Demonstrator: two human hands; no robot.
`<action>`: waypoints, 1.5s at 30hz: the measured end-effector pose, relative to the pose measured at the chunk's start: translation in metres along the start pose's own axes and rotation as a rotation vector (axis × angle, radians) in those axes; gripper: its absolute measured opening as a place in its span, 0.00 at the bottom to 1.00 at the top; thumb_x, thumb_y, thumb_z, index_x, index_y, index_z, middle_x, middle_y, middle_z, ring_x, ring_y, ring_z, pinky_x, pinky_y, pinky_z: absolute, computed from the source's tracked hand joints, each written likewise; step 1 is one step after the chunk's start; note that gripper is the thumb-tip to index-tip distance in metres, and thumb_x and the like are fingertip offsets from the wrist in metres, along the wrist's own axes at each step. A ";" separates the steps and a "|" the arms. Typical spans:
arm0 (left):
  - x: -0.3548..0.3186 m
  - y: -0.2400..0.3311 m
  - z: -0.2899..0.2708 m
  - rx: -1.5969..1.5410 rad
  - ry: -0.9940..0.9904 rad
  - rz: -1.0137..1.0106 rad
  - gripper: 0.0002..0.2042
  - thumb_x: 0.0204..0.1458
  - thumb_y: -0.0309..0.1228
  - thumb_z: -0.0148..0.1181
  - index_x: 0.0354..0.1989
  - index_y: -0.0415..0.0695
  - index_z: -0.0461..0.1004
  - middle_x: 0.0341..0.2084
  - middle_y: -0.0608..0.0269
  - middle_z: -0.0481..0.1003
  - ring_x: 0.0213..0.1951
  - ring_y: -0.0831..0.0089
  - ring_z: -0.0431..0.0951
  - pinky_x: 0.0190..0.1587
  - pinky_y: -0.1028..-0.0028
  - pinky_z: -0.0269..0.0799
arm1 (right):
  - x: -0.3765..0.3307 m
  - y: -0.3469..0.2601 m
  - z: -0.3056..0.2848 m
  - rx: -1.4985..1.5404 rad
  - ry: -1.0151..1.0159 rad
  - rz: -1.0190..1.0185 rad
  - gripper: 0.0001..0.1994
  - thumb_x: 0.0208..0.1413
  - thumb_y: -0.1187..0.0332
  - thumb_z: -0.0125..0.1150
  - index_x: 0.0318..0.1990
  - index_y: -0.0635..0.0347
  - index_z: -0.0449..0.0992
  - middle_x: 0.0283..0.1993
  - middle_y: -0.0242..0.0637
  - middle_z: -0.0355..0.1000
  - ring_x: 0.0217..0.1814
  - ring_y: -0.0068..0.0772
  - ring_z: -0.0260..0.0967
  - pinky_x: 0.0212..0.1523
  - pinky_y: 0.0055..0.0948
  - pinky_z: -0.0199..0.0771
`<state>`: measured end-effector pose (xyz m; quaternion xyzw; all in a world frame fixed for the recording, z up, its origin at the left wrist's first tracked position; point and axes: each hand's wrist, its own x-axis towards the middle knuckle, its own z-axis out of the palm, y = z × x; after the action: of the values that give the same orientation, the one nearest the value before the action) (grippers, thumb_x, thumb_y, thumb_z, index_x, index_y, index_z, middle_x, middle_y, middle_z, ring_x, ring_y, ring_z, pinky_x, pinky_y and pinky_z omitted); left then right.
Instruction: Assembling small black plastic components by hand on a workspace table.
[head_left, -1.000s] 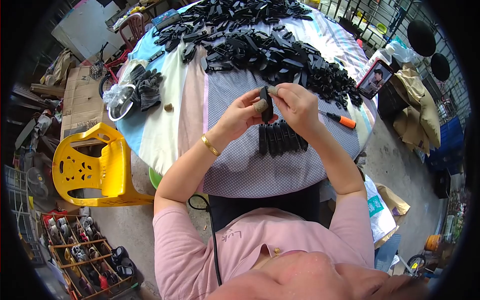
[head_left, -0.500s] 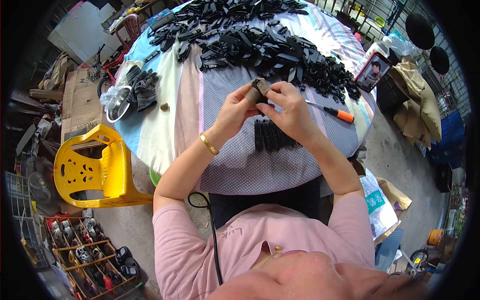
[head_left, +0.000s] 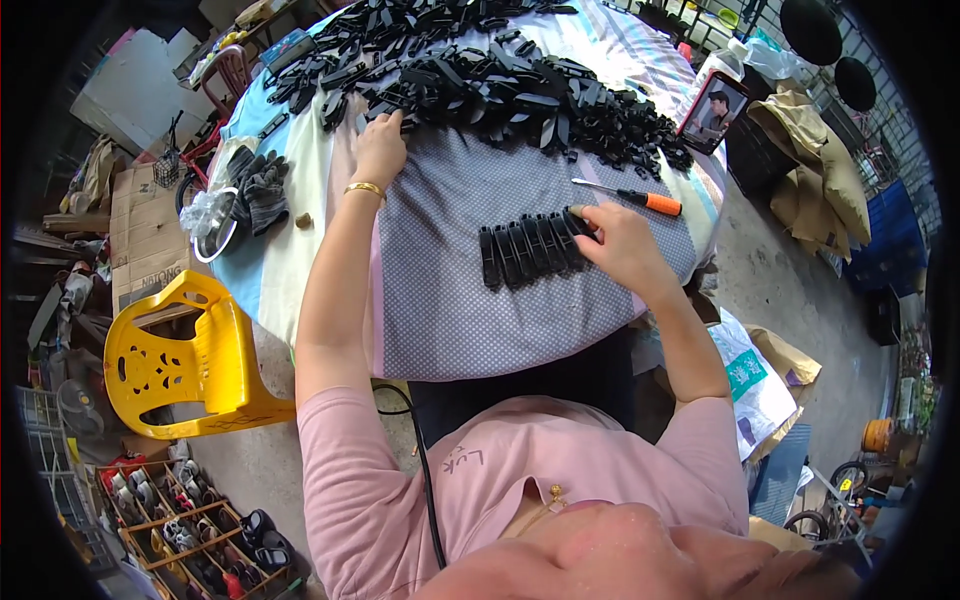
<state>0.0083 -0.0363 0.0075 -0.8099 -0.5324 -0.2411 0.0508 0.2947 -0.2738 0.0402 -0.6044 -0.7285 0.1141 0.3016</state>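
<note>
My left hand (head_left: 382, 146) reaches to the near left edge of a heap of black plastic pieces (head_left: 480, 85). Its fingers are bent down among them, and whatever they grip is hidden. On the grey dotted cloth, several slim black pieces stand side by side in a row (head_left: 522, 250). At the right end of that row is my right hand (head_left: 628, 245), its fingers and thumb closed around the last black piece. A tan covering (head_left: 576, 210) shows at one fingertip of this hand.
A screwdriver with an orange handle (head_left: 662, 204) lies right of the row. Beyond it, a phone (head_left: 713, 112) leans upright. Dark gloves (head_left: 262, 190) and a metal bowl (head_left: 215, 238) sit at the table's left. A yellow chair (head_left: 225, 350) stands beside the table.
My hands have parted from above the row. The left went up and left to the heap; the right came down to the row's right end. The view has shifted slightly.
</note>
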 end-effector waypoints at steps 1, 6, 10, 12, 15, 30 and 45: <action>0.001 0.003 0.002 -0.003 0.000 0.007 0.10 0.44 0.25 0.50 0.36 0.42 0.73 0.37 0.52 0.71 0.45 0.55 0.69 0.44 0.62 0.67 | -0.001 0.001 0.001 -0.039 -0.013 -0.032 0.15 0.42 0.70 0.61 0.40 0.62 0.75 0.25 0.40 0.67 0.25 0.34 0.66 0.30 0.28 0.67; -0.008 0.013 -0.010 0.150 0.054 0.054 0.10 0.44 0.26 0.52 0.36 0.45 0.73 0.35 0.55 0.72 0.40 0.57 0.72 0.41 0.64 0.69 | 0.003 0.005 -0.005 0.022 -0.066 -0.061 0.12 0.45 0.70 0.57 0.38 0.64 0.75 0.28 0.46 0.72 0.32 0.45 0.70 0.36 0.35 0.69; -0.026 0.048 -0.035 -0.482 0.079 -0.124 0.12 0.51 0.30 0.53 0.43 0.44 0.72 0.33 0.55 0.72 0.32 0.62 0.75 0.37 0.69 0.72 | 0.006 0.011 -0.011 0.119 -0.131 0.018 0.12 0.46 0.72 0.58 0.39 0.66 0.75 0.24 0.42 0.73 0.24 0.30 0.70 0.28 0.25 0.68; -0.039 0.059 -0.041 -1.015 -0.062 -0.350 0.12 0.53 0.31 0.52 0.44 0.42 0.71 0.32 0.57 0.72 0.31 0.64 0.75 0.35 0.69 0.73 | 0.010 0.010 -0.011 0.149 -0.176 0.073 0.11 0.46 0.72 0.57 0.39 0.66 0.75 0.23 0.41 0.73 0.22 0.27 0.70 0.26 0.23 0.68; -0.056 0.086 -0.055 -1.635 -0.249 -0.652 0.14 0.58 0.34 0.46 0.46 0.37 0.68 0.30 0.61 0.70 0.30 0.68 0.73 0.33 0.67 0.74 | 0.018 0.017 -0.013 0.196 -0.251 0.153 0.11 0.47 0.72 0.57 0.38 0.66 0.76 0.22 0.38 0.73 0.20 0.21 0.68 0.24 0.22 0.68; -0.082 0.094 -0.061 -2.112 -0.586 -0.355 0.17 0.57 0.31 0.47 0.53 0.38 0.63 0.36 0.58 0.72 0.37 0.68 0.75 0.42 0.69 0.73 | 0.082 0.083 -0.006 -0.495 0.036 0.267 0.08 0.42 0.65 0.62 0.30 0.58 0.79 0.30 0.43 0.74 0.35 0.43 0.72 0.39 0.36 0.71; -0.080 0.093 -0.064 -1.802 -0.372 -0.406 0.18 0.58 0.33 0.45 0.53 0.35 0.61 0.40 0.55 0.71 0.38 0.63 0.77 0.38 0.71 0.76 | 0.089 -0.039 0.008 0.809 -0.109 -0.043 0.11 0.52 0.75 0.56 0.43 0.67 0.74 0.28 0.31 0.72 0.25 0.15 0.66 0.28 0.14 0.68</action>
<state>0.0436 -0.1646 0.0441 -0.4613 -0.2758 -0.4331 -0.7236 0.2508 -0.1973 0.0810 -0.4149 -0.6520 0.4170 0.4785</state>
